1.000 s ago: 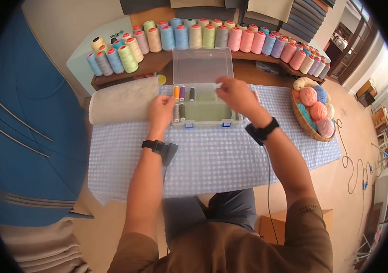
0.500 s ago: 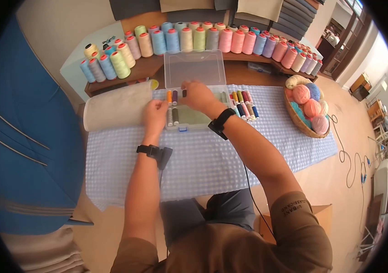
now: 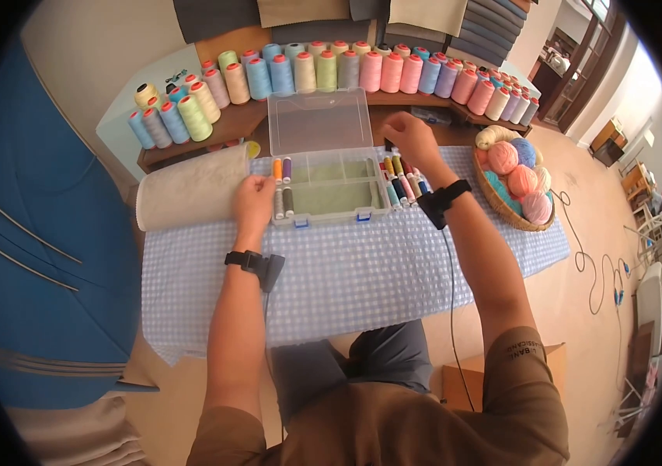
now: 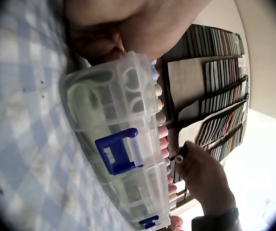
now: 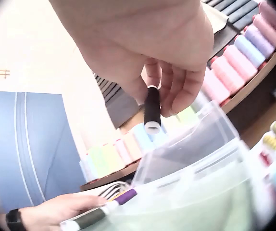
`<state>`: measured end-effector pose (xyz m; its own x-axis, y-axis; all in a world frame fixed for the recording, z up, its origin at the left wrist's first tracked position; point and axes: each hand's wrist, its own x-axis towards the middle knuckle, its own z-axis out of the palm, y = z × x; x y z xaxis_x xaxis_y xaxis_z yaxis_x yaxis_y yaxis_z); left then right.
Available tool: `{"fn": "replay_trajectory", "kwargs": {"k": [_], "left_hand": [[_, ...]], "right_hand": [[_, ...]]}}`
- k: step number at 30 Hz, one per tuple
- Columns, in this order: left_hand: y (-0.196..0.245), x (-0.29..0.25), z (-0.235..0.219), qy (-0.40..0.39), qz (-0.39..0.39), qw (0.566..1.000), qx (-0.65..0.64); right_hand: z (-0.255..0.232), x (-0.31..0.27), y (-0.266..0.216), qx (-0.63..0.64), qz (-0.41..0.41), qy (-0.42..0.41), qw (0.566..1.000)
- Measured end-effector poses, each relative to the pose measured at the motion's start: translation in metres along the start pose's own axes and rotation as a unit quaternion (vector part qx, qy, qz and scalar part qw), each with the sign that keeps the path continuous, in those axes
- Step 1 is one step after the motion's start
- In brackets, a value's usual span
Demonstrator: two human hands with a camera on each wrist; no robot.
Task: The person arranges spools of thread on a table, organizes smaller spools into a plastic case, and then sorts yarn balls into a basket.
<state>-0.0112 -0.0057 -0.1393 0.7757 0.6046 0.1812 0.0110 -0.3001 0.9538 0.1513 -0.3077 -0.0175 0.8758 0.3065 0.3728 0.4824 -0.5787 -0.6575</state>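
My right hand point(image 3: 415, 140) pinches a small black thread spool point(image 5: 152, 107) with white ends, raised just behind the rows of coloured spools point(image 3: 401, 175) that lie right of the box. The clear plastic box point(image 3: 308, 220) is open, its lid point(image 3: 319, 124) tilted up at the back. At its left end, my left hand point(image 3: 253, 203) holds the box wall with bent fingers; part of them is hidden. Inside, an orange spool point(image 3: 277, 170) and a purple spool point(image 3: 287, 170) stand behind two grey spools point(image 3: 288, 202).
A basket of yarn balls point(image 3: 513, 179) sits to the right. A pale fabric roll point(image 3: 191, 181) lies left of the box on the checked cloth point(image 3: 331, 279). Large thread cones point(image 3: 323, 70) line the curved shelf behind. A blue covered board point(image 3: 51, 210) stands at the left.
My right hand reached into the box's back compartment, took out the black spool from beside the purple one and carried it up and right. My left hand stayed at the box's left end.
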Motion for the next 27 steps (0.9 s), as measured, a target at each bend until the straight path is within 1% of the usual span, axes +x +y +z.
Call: {"fn": "replay_trajectory", "kwargs": {"k": [2,5,8,9,11,14,15,17,19,21,24,27], "left_hand": [[-0.004,0.002,0.0,0.001,0.005,1.0,-0.009],[0.004,-0.001,-0.003,0.003,-0.018,0.999,0.027],[0.003,-0.001,-0.003,0.007,-0.011,0.999,0.034],[0.003,-0.001,-0.003,0.005,-0.009,1.0,0.03],[0.004,-0.003,-0.003,0.005,-0.007,1.0,0.02],[0.013,-0.007,-0.004,0.008,-0.003,1.0,0.028],[0.017,-0.008,-0.004,0.005,-0.008,1.0,0.029],[0.01,-0.005,-0.004,-0.003,-0.006,1.0,0.022],[0.005,-0.003,-0.004,-0.002,-0.001,1.0,0.021],[0.006,-0.003,-0.003,0.004,0.007,1.0,0.025],[0.012,-0.005,-0.004,0.001,-0.003,1.0,0.021],[0.008,-0.003,-0.002,-0.002,-0.001,1.0,0.016]], "right_hand": [[-0.003,0.002,0.027,-0.083,0.008,-0.025,0.996],[0.008,0.001,0.052,-0.065,0.06,-0.089,0.992],[0.019,0.002,0.063,-0.138,-0.009,-0.066,0.988],[0.022,0.002,0.064,-0.149,-0.02,-0.031,0.988],[0.023,-0.002,0.049,-0.17,-0.045,0.035,0.984],[0.028,-0.009,0.01,-0.106,-0.081,0.024,0.991],[0.033,-0.012,-0.005,-0.075,-0.103,-0.004,0.992],[0.05,-0.019,-0.036,-0.013,-0.145,-0.057,0.988],[0.072,-0.028,-0.062,0.015,-0.163,-0.136,0.977],[0.09,-0.04,-0.084,-0.039,-0.157,-0.24,0.957],[0.121,-0.065,-0.093,-0.067,-0.21,-0.2,0.955],[0.123,-0.078,-0.11,-0.084,-0.176,-0.189,0.962]]}}
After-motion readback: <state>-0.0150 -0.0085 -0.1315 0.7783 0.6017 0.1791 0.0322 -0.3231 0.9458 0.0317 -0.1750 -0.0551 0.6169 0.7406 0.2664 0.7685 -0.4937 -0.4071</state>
